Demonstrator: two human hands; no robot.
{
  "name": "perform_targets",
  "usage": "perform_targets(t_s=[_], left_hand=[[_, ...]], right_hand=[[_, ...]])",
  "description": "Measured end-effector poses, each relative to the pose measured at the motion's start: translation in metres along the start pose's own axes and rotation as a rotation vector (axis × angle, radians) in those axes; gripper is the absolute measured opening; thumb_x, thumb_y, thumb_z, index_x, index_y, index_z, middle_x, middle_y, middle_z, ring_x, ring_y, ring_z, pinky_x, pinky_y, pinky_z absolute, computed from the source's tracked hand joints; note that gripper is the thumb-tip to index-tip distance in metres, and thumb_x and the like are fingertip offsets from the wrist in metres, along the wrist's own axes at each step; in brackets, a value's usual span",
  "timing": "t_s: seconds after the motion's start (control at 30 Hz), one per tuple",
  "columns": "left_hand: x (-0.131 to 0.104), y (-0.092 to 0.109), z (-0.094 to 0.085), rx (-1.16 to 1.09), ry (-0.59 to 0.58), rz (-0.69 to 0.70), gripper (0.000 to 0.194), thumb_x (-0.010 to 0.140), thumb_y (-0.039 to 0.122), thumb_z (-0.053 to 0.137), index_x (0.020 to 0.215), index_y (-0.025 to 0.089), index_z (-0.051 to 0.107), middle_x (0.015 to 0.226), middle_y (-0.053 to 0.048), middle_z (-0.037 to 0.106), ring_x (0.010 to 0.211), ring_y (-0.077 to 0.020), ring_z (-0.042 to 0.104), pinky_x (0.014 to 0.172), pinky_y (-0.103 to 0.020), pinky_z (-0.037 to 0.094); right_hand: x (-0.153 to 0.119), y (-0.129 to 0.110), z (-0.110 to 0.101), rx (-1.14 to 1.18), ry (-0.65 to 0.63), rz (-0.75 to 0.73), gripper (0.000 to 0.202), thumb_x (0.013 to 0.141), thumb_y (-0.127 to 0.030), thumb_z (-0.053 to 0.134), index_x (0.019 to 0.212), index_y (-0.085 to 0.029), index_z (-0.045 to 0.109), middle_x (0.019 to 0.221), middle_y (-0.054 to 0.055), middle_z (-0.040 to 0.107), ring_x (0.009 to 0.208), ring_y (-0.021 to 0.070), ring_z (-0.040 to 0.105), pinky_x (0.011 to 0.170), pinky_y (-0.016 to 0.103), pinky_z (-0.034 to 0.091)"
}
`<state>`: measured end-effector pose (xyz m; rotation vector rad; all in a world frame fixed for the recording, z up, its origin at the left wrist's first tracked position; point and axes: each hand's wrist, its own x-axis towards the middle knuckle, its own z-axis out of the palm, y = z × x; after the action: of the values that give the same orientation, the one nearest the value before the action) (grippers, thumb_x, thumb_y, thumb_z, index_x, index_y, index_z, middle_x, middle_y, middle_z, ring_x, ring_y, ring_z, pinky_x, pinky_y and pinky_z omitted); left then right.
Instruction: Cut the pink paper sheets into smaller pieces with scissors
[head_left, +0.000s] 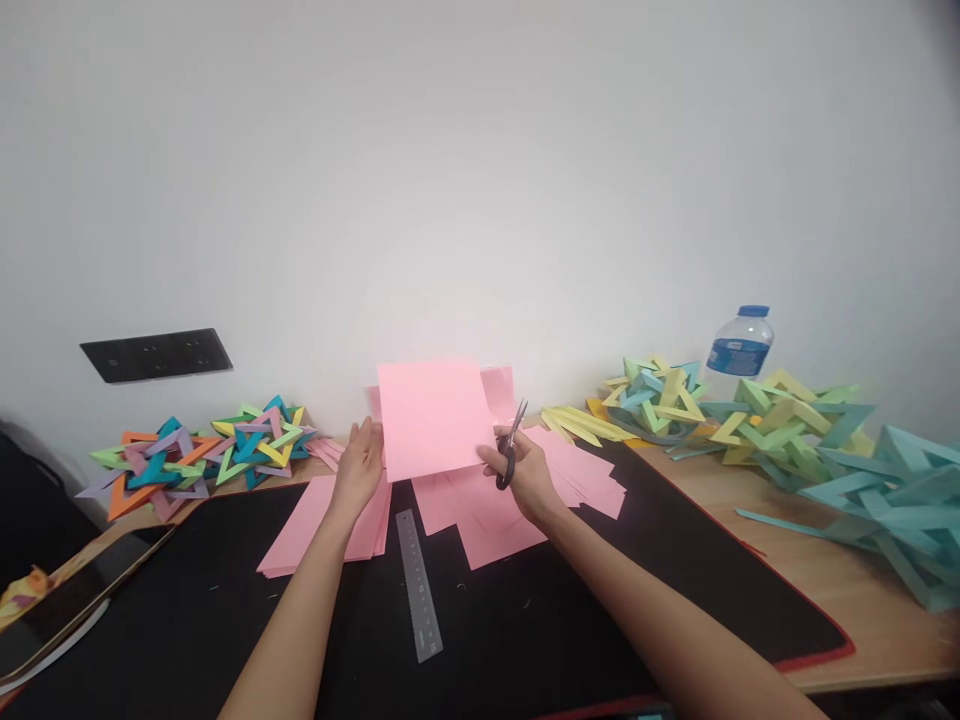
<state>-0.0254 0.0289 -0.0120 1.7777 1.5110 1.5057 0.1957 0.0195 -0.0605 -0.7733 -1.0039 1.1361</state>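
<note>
Head view: the pink sheet is held raised beyond the far end of the steel ruler, which serves as the landmark for all places below. Right hand, beyond the ruler and to its right: thumb and fingers pinch the sheet's lower right corner, with the scissors carried in the same hand, points upward. Left hand, beyond the ruler and to its left: fingers upright at the sheet's left edge; whether they grip it cannot be told. Left of the ruler lies a pink stack; beyond and to its right, loose pink sheets overlap on the black mat. Small paper scraps lie just right of the ruler. Handling assessment: support the sheet evenly at both sides, since paper this thin would likely bow or crease if pinched at one corner only; square the edges before pressing; hold the scissor points clear of the paper and of the left hand throughout
</note>
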Motion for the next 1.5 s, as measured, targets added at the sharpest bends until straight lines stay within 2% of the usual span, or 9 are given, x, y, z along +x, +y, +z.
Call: perform_targets(t_s=[0.07, 0.17, 0.27, 0.43, 0.63, 0.77, 0.97, 1.23, 1.5], left_hand=[[-0.002, 0.005, -0.001, -0.007, -0.07, 0.036, 0.052, 0.08, 0.059, 0.041, 0.079, 0.015, 0.068, 0.095, -0.012, 0.07, 0.109, -0.0295, 0.054, 0.091, -0.038, 0.04], [-0.008, 0.016, 0.0, -0.006, -0.314, 0.016, 0.047, 0.071, 0.059, 0.056, 0.071, 0.014, 0.068, 0.081, -0.007, 0.071, 0.091, -0.0302, 0.062, 0.08, -0.038, 0.047], [-0.016, 0.027, 0.002, -0.021, -0.442, -0.025, 0.041, 0.066, 0.048, 0.068, 0.087, 0.013, 0.069, 0.093, -0.008, 0.071, 0.092, -0.0309, 0.062, 0.076, -0.037, 0.05], [-0.019, 0.028, 0.006, -0.18, -0.395, -0.018, 0.042, 0.07, 0.04, 0.068, 0.103, 0.013, 0.067, 0.113, -0.011, 0.066, 0.105, -0.0292, 0.058, 0.088, -0.038, 0.047], [-0.013, 0.015, 0.007, -0.339, -0.195, -0.079, 0.043, 0.067, 0.039, 0.072, 0.099, 0.011, 0.069, 0.113, -0.013, 0.066, 0.107, -0.0279, 0.058, 0.086, -0.033, 0.049], [-0.011, 0.017, 0.005, -0.44, -0.099, -0.138, 0.035, 0.063, 0.038, 0.076, 0.084, 0.01, 0.072, 0.099, -0.013, 0.071, 0.089, -0.0237, 0.064, 0.07, -0.026, 0.052], [-0.009, 0.029, -0.007, -0.749, -0.06, -0.238, 0.028, 0.056, 0.031, 0.081, 0.074, 0.012, 0.071, 0.07, -0.004, 0.071, 0.06, -0.0133, 0.063, 0.056, -0.021, 0.051], [-0.015, 0.03, -0.009, -0.55, -0.377, -0.292, 0.034, 0.064, 0.036, 0.076, 0.083, 0.011, 0.067, 0.077, -0.007, 0.069, 0.066, -0.0176, 0.063, 0.06, -0.027, 0.051], [-0.018, 0.032, -0.009, -0.451, -0.495, -0.354, 0.037, 0.068, 0.039, 0.071, 0.092, 0.013, 0.062, 0.084, -0.009, 0.07, 0.071, -0.0222, 0.065, 0.059, -0.031, 0.052]], right_hand=[[0.002, 0.001, -0.001, 0.036, 0.031, 0.012, 0.046, 0.057, -0.036, 0.077, 0.092, -0.017, 0.054, 0.065, -0.006, 0.047, 0.05, 0.0083, 0.053, 0.054, 0.025, 0.046], [0.003, 0.002, -0.001, 0.074, 0.047, 0.03, 0.047, 0.056, -0.037, 0.078, 0.091, -0.017, 0.054, 0.067, -0.006, 0.047, 0.05, 0.0077, 0.052, 0.056, 0.027, 0.048], [0.003, 0.001, -0.001, 0.074, 0.033, 0.037, 0.048, 0.055, -0.037, 0.079, 0.091, -0.017, 0.054, 0.069, -0.005, 0.047, 0.053, 0.0082, 0.053, 0.058, 0.027, 0.05], [0.0, -0.003, 0.001, 0.072, 0.017, 0.007, 0.053, 0.05, -0.034, 0.081, 0.094, -0.017, 0.057, 0.071, -0.003, 0.05, 0.062, 0.0111, 0.054, 0.059, 0.028, 0.053], [0.002, -0.005, -0.001, 0.115, 0.096, -0.013, 0.05, 0.056, -0.037, 0.078, 0.095, -0.016, 0.057, 0.084, 0.005, 0.063, 0.073, 0.0158, 0.059, 0.063, 0.031, 0.052], [0.002, -0.005, -0.002, 0.098, 0.117, 0.002, 0.045, 0.059, -0.041, 0.076, 0.092, -0.016, 0.059, 0.081, 0.005, 0.064, 0.072, 0.0154, 0.059, 0.063, 0.03, 0.051], [0.003, -0.009, -0.003, 0.071, -0.019, 0.024, 0.043, 0.067, -0.048, 0.069, 0.095, -0.016, 0.058, 0.078, 0.006, 0.066, 0.067, 0.0137, 0.059, 0.059, 0.028, 0.05], [0.005, -0.014, -0.004, 0.067, -0.063, 0.011, 0.046, 0.056, -0.037, 0.077, 0.091, -0.015, 0.057, 0.061, -0.003, 0.056, 0.054, 0.0103, 0.054, 0.051, 0.024, 0.047], [0.001, -0.017, -0.002, -0.011, -0.104, -0.058, 0.042, 0.055, -0.036, 0.077, 0.088, -0.017, 0.058, 0.061, -0.005, 0.049, 0.046, 0.0071, 0.046, 0.042, 0.022, 0.04]])
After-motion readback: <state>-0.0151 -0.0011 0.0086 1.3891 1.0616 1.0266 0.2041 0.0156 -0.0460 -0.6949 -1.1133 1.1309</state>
